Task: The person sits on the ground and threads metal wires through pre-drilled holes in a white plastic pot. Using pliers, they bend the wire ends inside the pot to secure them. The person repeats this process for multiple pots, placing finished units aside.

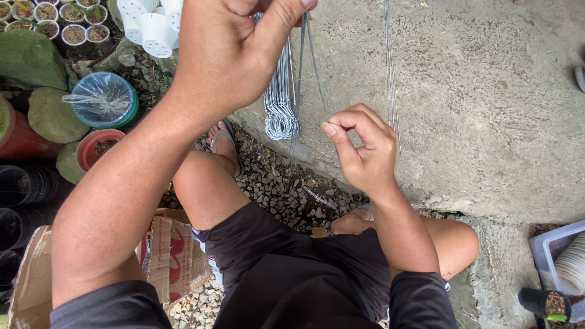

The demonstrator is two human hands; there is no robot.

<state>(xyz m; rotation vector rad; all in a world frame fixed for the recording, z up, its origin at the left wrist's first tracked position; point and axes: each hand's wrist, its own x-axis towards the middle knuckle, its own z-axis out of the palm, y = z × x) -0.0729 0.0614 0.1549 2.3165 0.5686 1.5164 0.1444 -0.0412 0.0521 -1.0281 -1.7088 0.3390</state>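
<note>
My left hand (pixel 228 52) is raised close to the camera, its thumb and fingers pinched on the top of a thin metal wire (pixel 303 67) that hangs down in two prongs. My right hand (pixel 359 146) sits lower, fingers curled, thumb and forefinger pinched near the lower end of that wire. Behind the wire a bundle of bent grey wire hooks (pixel 280 103) lies on the concrete slab (pixel 475 109). Two long straight wires (pixel 391 73) lie on the slab to the right of my right hand.
My knees and sandalled feet rest on gravel (pixel 286 189). At left are mossy stones (pixel 33 58), small white pots (pixel 152 27), a plastic-covered container (pixel 103 100), a red pot (pixel 94 146), black pots (pixel 24 189) and a cardboard box (pixel 167 256). A tub of plates (pixel 563 262) stands at lower right.
</note>
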